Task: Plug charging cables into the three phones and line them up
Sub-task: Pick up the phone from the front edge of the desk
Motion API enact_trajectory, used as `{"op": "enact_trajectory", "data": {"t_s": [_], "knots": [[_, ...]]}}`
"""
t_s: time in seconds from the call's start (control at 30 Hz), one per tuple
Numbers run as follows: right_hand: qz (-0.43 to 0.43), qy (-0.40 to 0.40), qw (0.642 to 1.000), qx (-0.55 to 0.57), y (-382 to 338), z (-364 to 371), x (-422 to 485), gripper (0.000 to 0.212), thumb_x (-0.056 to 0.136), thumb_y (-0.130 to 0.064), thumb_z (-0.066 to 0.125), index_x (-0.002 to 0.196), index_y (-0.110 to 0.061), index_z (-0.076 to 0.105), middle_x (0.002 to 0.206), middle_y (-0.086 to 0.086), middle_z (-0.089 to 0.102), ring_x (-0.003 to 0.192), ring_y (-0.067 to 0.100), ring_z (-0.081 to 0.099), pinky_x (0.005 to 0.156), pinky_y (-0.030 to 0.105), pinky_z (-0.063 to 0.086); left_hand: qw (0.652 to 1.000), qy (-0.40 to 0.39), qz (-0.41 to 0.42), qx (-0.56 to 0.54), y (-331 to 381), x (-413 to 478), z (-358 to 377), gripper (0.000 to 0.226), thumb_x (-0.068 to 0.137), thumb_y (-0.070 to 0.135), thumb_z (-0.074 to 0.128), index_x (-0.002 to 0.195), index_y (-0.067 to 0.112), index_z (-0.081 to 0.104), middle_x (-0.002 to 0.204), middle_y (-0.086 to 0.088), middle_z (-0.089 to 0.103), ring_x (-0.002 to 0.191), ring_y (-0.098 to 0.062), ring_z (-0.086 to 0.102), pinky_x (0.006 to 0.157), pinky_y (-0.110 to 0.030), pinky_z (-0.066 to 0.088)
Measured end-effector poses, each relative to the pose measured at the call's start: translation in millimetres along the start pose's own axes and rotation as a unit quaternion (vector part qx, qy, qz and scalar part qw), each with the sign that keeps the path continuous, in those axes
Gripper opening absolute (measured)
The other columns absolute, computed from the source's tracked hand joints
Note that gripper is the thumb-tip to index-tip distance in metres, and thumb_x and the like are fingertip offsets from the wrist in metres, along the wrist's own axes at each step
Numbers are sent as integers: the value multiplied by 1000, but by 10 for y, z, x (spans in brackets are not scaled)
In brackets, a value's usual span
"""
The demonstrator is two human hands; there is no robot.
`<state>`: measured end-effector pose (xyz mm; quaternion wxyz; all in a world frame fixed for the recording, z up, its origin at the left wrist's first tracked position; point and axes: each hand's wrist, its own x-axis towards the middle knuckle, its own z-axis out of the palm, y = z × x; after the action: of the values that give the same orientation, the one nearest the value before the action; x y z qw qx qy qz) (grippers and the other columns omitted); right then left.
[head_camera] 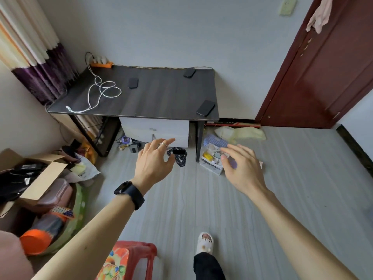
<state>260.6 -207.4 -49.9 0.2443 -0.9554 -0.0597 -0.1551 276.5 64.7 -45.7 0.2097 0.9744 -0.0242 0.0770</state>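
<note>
Three dark phones lie apart on a dark wooden desk (161, 98): one phone (133, 83) left of centre, one phone (189, 72) at the back right, one phone (205, 107) at the front right corner. White charging cables (105, 91) loop over the desk's left side, running from an orange power strip (101, 63) at the back left corner. My left hand (154, 160), with a ring and a black wristband, and my right hand (242, 168) reach forward in the air well short of the desk, fingers spread, holding nothing.
A white drawer unit (155, 131) sits under the desk. Floor clutter surrounds it: a cardboard box (40, 174) at the left, a white organiser (212, 160) at the right desk leg. A red plastic stool (129, 259) stands near my foot. A dark red door (323, 67) is at the right.
</note>
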Motion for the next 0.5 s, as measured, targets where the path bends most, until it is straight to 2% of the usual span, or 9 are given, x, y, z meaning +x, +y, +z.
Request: {"op": "enact_trajectory", "data": {"t_s": [0.1,0.27,0.37,0.5], "knots": [[-8,2,1000,18,140,217,473,32,93,-34,56,117,-21,74,125,0,70,124,24,55,107,37,42,1000,-4,-15,7,-53,432,125,52,91,38,54,143,37,46,138,5,53,125,-24,47,104,-40,38],[-4,1,999,44,375,441,1305,47,91,-46,42,114,-21,75,122,1,71,120,28,59,104,43,46,999,2,-35,29,-5,1254,203,53,91,36,54,143,37,45,140,5,52,125,-25,47,103,-41,38],[-4,-20,999,45,523,511,1720,49,91,-48,41,117,-23,74,125,0,70,123,27,56,105,40,44,998,13,-42,35,54,1683,246,53,91,38,53,143,36,45,140,5,52,127,-24,46,105,-41,37],[4,-33,999,43,702,608,2310,42,92,-42,47,119,-24,73,128,-1,69,124,26,55,106,35,40,998,12,-52,26,78,2194,378,52,92,39,51,143,37,45,141,8,50,130,-21,44,106,-40,35]]}}
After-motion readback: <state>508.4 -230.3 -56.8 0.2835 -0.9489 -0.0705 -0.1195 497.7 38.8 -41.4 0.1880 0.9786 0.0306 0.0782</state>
